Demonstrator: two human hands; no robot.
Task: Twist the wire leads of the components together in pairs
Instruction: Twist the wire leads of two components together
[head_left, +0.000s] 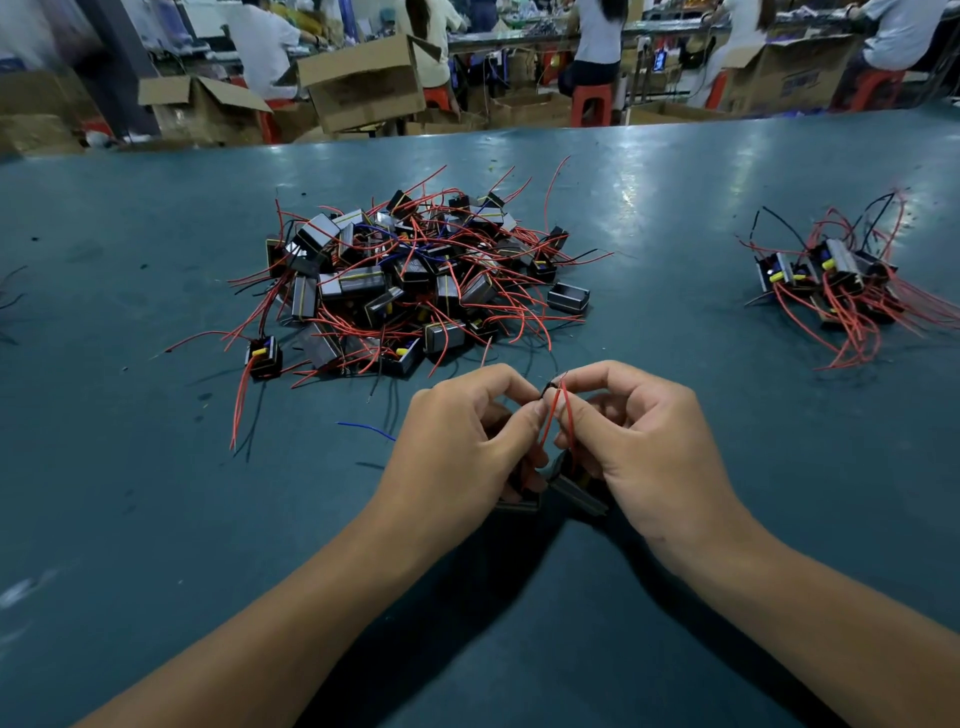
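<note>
Two thin red leads rise from dark boxy components at centre, their tips meeting between pinching fingertips. Left hand and right hand each curl round a lead. On the teal surface, a pile lies at 12 o'clock, a smaller cluster at 2 o'clock.

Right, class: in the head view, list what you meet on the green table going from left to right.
Lone component with red leads → big pile of components → left hand → pinched red leads → right hand → smaller pile of components.
</note>
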